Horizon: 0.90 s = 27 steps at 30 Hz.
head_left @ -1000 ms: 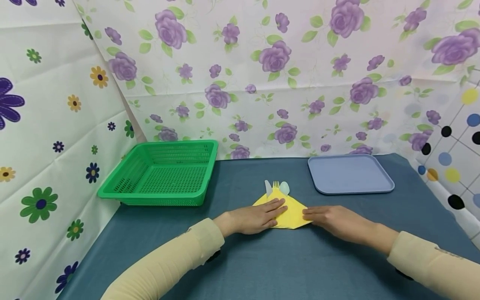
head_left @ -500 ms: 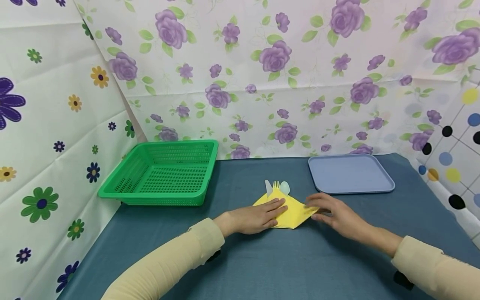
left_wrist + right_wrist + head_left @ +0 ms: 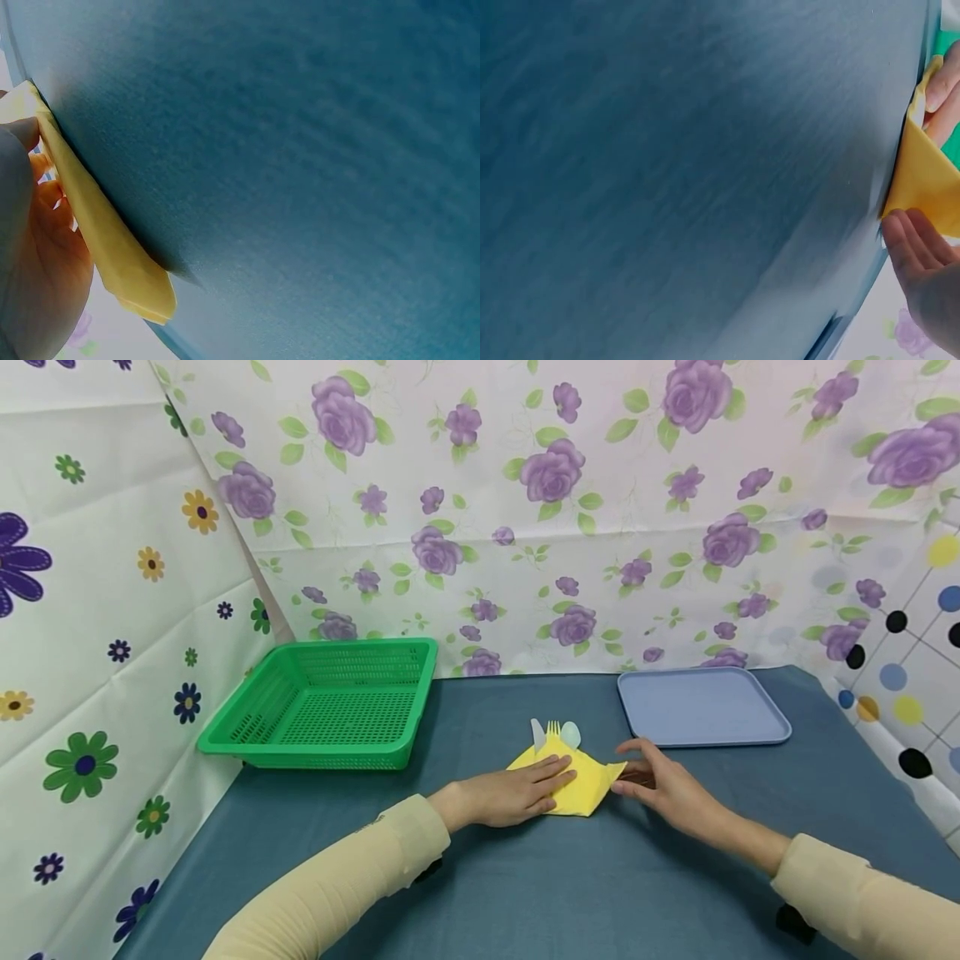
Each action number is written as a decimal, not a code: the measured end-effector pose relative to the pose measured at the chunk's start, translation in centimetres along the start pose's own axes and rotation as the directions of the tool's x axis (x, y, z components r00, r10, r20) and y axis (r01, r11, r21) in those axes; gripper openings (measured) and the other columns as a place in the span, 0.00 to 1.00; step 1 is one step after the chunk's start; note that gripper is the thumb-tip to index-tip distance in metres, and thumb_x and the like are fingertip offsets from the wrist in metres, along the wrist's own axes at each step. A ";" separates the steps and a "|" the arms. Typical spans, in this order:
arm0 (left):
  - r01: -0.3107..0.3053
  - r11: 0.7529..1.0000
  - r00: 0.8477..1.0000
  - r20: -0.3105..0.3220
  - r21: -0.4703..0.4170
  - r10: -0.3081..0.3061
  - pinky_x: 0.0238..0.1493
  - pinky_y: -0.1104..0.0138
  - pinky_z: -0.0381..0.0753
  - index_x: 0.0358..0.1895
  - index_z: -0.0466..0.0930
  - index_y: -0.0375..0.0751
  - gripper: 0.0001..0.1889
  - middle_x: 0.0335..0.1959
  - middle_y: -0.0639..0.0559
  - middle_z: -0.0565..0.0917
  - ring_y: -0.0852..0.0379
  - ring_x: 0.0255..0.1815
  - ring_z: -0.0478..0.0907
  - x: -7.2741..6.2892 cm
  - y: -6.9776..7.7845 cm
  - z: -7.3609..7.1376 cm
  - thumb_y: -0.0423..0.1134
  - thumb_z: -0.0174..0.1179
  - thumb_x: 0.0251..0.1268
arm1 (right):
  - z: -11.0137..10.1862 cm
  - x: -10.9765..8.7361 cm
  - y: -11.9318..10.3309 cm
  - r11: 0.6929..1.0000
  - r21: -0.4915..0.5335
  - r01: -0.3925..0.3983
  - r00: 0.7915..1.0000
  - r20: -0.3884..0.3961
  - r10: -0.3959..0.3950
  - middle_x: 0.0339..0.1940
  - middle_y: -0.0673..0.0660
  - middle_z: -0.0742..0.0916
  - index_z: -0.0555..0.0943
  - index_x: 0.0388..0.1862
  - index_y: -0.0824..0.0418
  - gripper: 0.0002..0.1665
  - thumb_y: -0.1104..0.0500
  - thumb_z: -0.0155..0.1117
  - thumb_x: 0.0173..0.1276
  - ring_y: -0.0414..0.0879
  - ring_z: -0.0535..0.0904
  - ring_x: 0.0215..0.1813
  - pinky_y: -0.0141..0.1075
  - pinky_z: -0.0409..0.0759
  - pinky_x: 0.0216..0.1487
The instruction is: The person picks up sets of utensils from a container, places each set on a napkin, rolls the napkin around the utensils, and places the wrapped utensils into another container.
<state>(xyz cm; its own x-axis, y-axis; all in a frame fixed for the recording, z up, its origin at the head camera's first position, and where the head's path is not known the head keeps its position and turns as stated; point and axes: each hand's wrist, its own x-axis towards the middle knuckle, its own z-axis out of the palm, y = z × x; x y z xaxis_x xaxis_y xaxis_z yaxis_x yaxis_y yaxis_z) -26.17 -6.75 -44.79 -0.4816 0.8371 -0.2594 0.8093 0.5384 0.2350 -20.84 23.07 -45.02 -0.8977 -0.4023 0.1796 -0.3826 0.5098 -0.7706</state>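
Note:
A folded yellow napkin (image 3: pixel 588 785) lies on the table in the head view. Out of its top stick a pale plastic knife (image 3: pixel 537 734), a yellow fork (image 3: pixel 553 728) and a pale spoon (image 3: pixel 570 735); their lower parts are hidden. My left hand (image 3: pixel 510 795) presses flat on the napkin's left and middle part. At the right corner, which stands raised, is my right hand (image 3: pixel 667 789), its fingers partly behind the flap and its thumb lower down. The right wrist view shows fingertips of the right hand (image 3: pixel 922 255) touching the napkin (image 3: pixel 926 176).
A green plastic basket (image 3: pixel 315 750) stands at the back left. At the back right lies a blue-grey tray (image 3: pixel 705 706). Both rest on a dark blue tablecloth (image 3: pixel 540 893), with a flowered sheet (image 3: pixel 510 585) hanging behind.
My right hand has lifted the napkin's right corner off the table and shifted it up and slightly left. The left hand has stayed in place on the napkin.

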 end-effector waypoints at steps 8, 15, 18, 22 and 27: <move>0.007 0.997 1.000 -0.011 -0.080 -0.008 0.84 0.63 0.46 0.87 0.42 0.53 0.33 0.87 0.60 0.39 0.63 0.86 0.33 0.1 -0.3 0.0 0.56 0.35 0.88 | 0.7 0.5 0.2 0.976 0.218 -0.028 0.998 0.060 0.015 0.64 0.69 0.82 0.66 0.69 0.67 0.22 0.63 0.57 0.82 0.63 0.83 0.62 0.42 0.86 0.57; 0.007 0.994 1.000 -0.020 -0.106 -0.009 0.84 0.64 0.45 0.87 0.44 0.51 0.33 0.87 0.61 0.38 0.64 0.86 0.33 0.1 -0.3 0.1 0.57 0.35 0.88 | 0.7 1.0 0.2 0.883 0.411 -0.228 0.973 0.112 0.200 0.70 0.78 0.71 0.61 0.72 0.77 0.25 0.74 0.49 0.80 0.63 0.79 0.65 0.42 0.84 0.60; 0.006 0.994 1.000 -0.020 -0.107 -0.008 0.84 0.64 0.45 0.87 0.44 0.51 0.33 0.87 0.62 0.38 0.64 0.86 0.33 0.1 -0.3 0.1 0.57 0.35 0.88 | 0.7 1.1 0.2 0.862 0.433 -0.265 0.964 0.128 0.233 0.73 0.77 0.70 0.60 0.75 0.76 0.30 0.75 0.50 0.77 0.62 0.78 0.66 0.43 0.84 0.60; 0.011 0.994 1.000 -0.017 -0.106 -0.013 0.84 0.64 0.45 0.87 0.43 0.51 0.33 0.87 0.61 0.38 0.64 0.86 0.33 0.1 -0.3 0.1 0.57 0.35 0.88 | 0.8 1.1 0.3 0.867 0.442 -0.231 0.973 0.118 0.200 0.73 0.76 0.70 0.61 0.76 0.76 0.31 0.74 0.53 0.75 0.62 0.77 0.67 0.41 0.84 0.59; 0.011 0.994 1.000 -0.017 -0.106 -0.013 0.84 0.64 0.45 0.87 0.43 0.51 0.33 0.87 0.61 0.37 0.64 0.85 0.33 0.0 -0.2 0.0 0.57 0.35 0.88 | 1.2 1.1 0.3 0.865 0.465 -0.187 0.982 0.111 0.153 0.74 0.75 0.69 0.61 0.75 0.74 0.31 0.68 0.58 0.79 0.59 0.80 0.64 0.39 0.85 0.58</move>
<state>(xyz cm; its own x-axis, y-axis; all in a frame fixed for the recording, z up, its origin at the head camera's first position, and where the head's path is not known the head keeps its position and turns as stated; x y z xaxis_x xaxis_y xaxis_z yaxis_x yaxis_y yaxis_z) -26.32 -6.86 -44.87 -0.4977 0.8316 -0.2464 0.7635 0.5548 0.3304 -21.64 21.90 -45.80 -0.9159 -0.4012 -0.0093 -0.0612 0.1627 -0.9848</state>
